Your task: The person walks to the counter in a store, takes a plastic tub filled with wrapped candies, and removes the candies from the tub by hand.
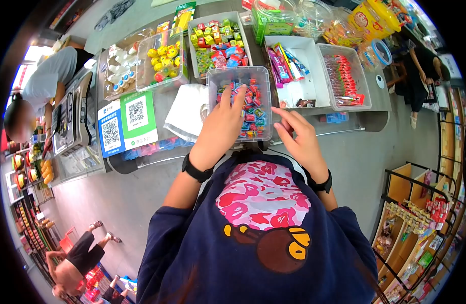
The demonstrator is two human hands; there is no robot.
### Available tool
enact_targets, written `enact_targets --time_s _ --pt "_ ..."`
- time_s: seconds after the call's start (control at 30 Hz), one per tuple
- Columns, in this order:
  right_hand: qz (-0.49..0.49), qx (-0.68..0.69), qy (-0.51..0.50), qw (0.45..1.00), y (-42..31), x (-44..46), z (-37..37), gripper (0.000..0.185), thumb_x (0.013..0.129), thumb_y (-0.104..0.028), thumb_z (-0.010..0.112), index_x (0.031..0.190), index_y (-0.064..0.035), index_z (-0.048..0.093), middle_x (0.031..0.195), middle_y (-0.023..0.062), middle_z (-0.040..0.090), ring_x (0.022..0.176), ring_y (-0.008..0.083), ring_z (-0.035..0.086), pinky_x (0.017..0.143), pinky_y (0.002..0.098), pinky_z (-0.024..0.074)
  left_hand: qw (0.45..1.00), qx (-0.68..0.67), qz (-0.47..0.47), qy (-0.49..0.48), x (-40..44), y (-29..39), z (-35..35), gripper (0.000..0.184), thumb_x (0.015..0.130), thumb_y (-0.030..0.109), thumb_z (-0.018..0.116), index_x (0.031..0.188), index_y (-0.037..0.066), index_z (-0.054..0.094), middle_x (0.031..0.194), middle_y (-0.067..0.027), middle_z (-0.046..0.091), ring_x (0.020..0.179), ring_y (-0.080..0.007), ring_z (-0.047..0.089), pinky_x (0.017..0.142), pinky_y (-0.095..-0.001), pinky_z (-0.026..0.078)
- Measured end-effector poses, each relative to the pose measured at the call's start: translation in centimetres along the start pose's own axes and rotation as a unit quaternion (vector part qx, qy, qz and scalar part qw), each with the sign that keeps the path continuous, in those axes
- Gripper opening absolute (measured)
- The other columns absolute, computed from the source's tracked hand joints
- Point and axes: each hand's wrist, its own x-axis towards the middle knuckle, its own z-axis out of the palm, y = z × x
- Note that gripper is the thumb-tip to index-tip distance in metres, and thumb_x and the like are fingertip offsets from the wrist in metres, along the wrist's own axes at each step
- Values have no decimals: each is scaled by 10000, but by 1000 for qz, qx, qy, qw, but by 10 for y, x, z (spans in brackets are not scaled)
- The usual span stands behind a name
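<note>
Left hand [220, 117]: over the clear bin [269, 99], fingers stretched out and parted, tips down at the small wrapped candies [252, 117]; can't tell if it pinches any. The back of it hides the bin's left part. Right hand [299, 137]: just right of the bin, index finger extended, rest loosely curled, nothing visible in its grasp. Bin sits under the left hand, on the counter [164, 97]. Clutter around: white cloth [185, 114] just left of the left hand, green QR sign [139, 119] and blue QR sign [111, 133] further left, dark-framed machine [73, 116] well past those. Straight beyond the left hand, a white carton [244, 38] of mixed sweets crowds the bin's far side; beyond and left, a clear box [164, 83] with yellow balls. Beyond the right hand, a white tray [308, 50] with colored packets; right of that, a clear tub [352, 106] of red-wrapped sticks, then a blue-lidded jar [375, 54]. Far left, a person in a gray top [58, 71] leans over the counter end, well apart from both hands.
</note>
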Motion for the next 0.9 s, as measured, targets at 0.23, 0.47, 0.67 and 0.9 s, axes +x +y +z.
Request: enact_targets --time_s 0.23,0.47,0.67,0.9 --pt "24 -14 44 999 14 -11 -6 300 895 -23 614 1194 -48 627 780 63 504 660 137 503 606 259 426 986 64 90 127 -23 -25 -20 710 844 82 686 1457 44 328 1376 -219 460 922 -323 652 788 -374 529" --pt "-160 -143 -8 977 -6 -4 24 247 838 -93 679 1074 -21 657 1057 108 657 1055 292 595 942 396 454 938 -296 -182 4 -36 -60 8 604 937 125 574 1465 -2 308 1394 -181 412 678 -113 589 553 -251 482" --pt "-188 -265 -87 942 -13 12 69 226 744 -120 657 961 -59 641 939 98 614 959 259 568 926 386 443 963 -219 -141 73 -28 -54 8 560 948 116 568 1443 -14 342 1530 -158 302 612 -100 573 526 -244 473" --pt "-161 -312 -109 930 -20 20 82 200 723 -123 639 920 -90 633 934 40 590 982 219 574 865 363 463 892 -376 -215 128 -49 -74 2 460 991 144 506 1407 -18 395 1432 -190 428 734 -130 613 601 -256 503"
